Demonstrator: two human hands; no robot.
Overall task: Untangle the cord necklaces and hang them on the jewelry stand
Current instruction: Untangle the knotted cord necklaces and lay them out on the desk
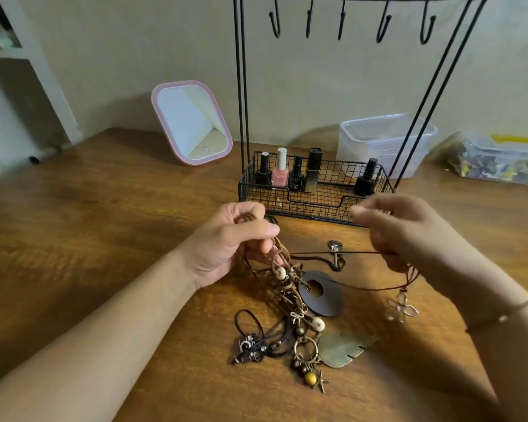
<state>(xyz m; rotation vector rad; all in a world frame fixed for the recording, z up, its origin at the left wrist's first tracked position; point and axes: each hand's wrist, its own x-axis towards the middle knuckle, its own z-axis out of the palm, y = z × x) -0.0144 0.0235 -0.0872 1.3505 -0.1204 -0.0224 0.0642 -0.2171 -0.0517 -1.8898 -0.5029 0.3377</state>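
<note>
Cords: a tangle of brown and black cord necklaces lies on the table just before the stand, its upper end lifted, its pendants trailing toward the person.
Loose strand: one dark cord runs taut and about level between the two hands, its long axis left to right.
Left hand: the left hand grips the brown bundle, fingers curled round the cords at the top of the tangle.
Right hand: the right hand pinches the dark strand; a flower pendant hangs just below it on a thin cord.
Pendants: a dark ring disc and a metal leaf lie in the heap, the disc directly under the taut strand.
Key relation: the tangle sits below and right of the left hand, so that hand anchors it; the right hand is the free one and is nearer the stand's right posts.
Stand: the stand is beyond both hands, its hooks high above and all bare.
Stage: likely still untangling, nothing hung yet.
Next: I judge the strand must be drawn rightward out of the bundle, then raised to a hook.
Around: polish bottles in the stand's basket, a pink mirror behind on the left.
</note>
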